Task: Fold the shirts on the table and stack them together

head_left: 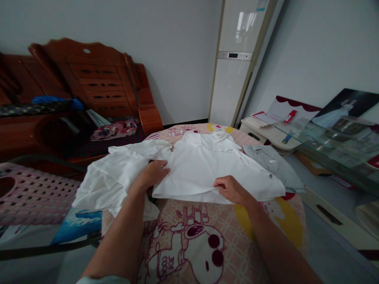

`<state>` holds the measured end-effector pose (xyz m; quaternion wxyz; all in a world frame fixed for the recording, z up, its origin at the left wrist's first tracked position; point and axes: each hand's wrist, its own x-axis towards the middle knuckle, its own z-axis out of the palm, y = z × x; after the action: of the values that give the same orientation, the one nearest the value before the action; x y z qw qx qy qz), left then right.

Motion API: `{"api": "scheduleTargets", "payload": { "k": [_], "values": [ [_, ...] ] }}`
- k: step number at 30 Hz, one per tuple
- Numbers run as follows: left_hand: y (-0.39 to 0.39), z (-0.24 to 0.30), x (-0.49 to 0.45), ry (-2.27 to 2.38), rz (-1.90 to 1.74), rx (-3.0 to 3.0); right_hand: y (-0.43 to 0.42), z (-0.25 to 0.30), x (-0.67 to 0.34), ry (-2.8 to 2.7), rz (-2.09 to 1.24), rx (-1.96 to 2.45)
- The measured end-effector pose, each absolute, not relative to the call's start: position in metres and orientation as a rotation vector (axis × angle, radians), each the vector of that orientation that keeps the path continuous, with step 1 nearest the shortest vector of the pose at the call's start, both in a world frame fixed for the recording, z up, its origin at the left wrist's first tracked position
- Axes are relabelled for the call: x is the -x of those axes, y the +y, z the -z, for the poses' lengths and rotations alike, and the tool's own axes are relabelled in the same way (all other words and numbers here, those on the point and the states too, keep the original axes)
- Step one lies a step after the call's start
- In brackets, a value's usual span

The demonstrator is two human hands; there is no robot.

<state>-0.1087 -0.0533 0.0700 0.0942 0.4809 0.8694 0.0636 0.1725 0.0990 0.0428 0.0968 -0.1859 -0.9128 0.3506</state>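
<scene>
Pale grey walls (180, 59) are meeting behind a tall white floor-standing air conditioner (232, 83), and a carved wooden armchair (100, 81) is standing against the wall at the left, a crumpled floral cloth (117, 129) lying on its seat. At the right, a glass shelf (325, 148) is jutting out near a photograph (345, 108) that is leaning at a slant. Before the person, a pink patterned tablecloth (231, 225) is covering a rounded table, and a large cartoon dog print (204, 256) is showing along its near part. Across the far half of the table, a white collared shirt (195, 169) is lying spread out, its collar pointing away and its hem facing the person. The right hand (232, 190) is pinching that near hem between thumb and curled fingers, lifting it into a slight ridge. The left hand (155, 172) is resting at the shirt's left edge, its fingers bending inward; whether it is gripping cloth, I cannot tell. Just beside that hand, a rumpled heap of white clothes (115, 169) is spreading over the table's left side, while a grey folded garment (275, 167) is lying partly under the shirt's right edge.
</scene>
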Motion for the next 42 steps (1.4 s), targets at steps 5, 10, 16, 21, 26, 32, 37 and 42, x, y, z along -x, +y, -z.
{"api": "scheduleTargets", "payload": {
  "k": [5, 10, 16, 21, 26, 32, 37, 42],
  "values": [
    [-0.053, -0.054, 0.109, 2.510, 0.069, -1.527, 0.093, -0.037, -0.169, -2.860, -1.156, 0.515],
    [-0.052, -0.049, 0.113, 2.546, 0.089, -1.531, 0.100, -0.036, -0.172, -2.701, -1.311, 0.623],
    [-0.055, -0.051, 0.120, 2.552, 0.030, -1.449, 0.102, -0.027, -0.170, -2.734, -1.353, 0.674],
    [-0.057, -0.055, 0.119, 2.499, -0.072, -1.397, 0.080, -0.030, -0.158, -2.755, -1.220, 0.492],
    [-0.063, -0.056, 0.115, 2.098, -0.479, -1.568, 0.069, -0.028, -0.151, -2.884, -1.052, 0.458],
    [-0.074, -0.074, 0.108, 2.025, -0.493, -1.645, 0.071, -0.016, -0.151, -2.835, -0.999, 0.472],
    [-0.080, -0.083, 0.108, 2.270, -0.309, -1.553, 0.059, -0.011, -0.142, -2.846, -0.832, 0.392],
    [-0.075, -0.072, 0.105, 2.371, 0.009, -1.452, 0.046, -0.015, -0.134, -3.109, -0.370, 0.311]
  ]
}}
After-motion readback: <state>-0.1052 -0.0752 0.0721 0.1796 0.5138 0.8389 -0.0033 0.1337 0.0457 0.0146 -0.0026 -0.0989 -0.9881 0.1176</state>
